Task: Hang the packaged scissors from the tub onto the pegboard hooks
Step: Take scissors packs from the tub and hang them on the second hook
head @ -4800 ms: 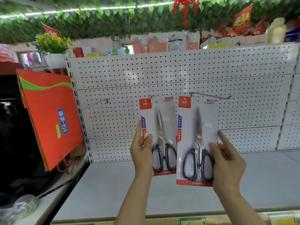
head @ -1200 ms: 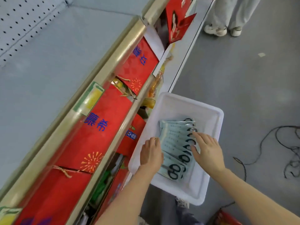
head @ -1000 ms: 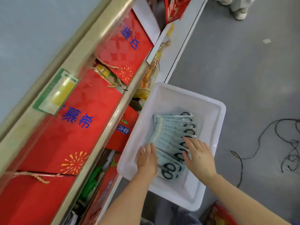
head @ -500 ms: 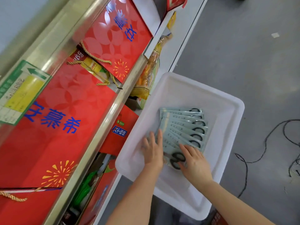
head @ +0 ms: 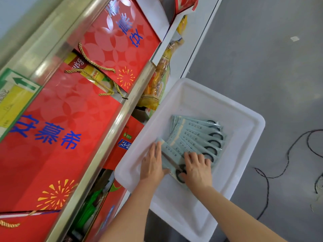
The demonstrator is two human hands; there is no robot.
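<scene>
Inside white tub [head: 244, 119], fanned scissor packs [head: 195, 135]; left hand [head: 152, 165], right hand [head: 197, 167] clamped on nearest pack [head: 170, 157].

Smooth white plastic tub [head: 248, 119], glossy film-wrapped scissor packs [head: 195, 135]; shiny metal shelf rail [head: 111, 131], glossy red cartons [head: 70, 110]

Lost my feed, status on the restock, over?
Both hands in white tub. Left hand and right hand pinching nearest scissors pack off the fanned stack. Not lifted. Nothing blocking.
</scene>
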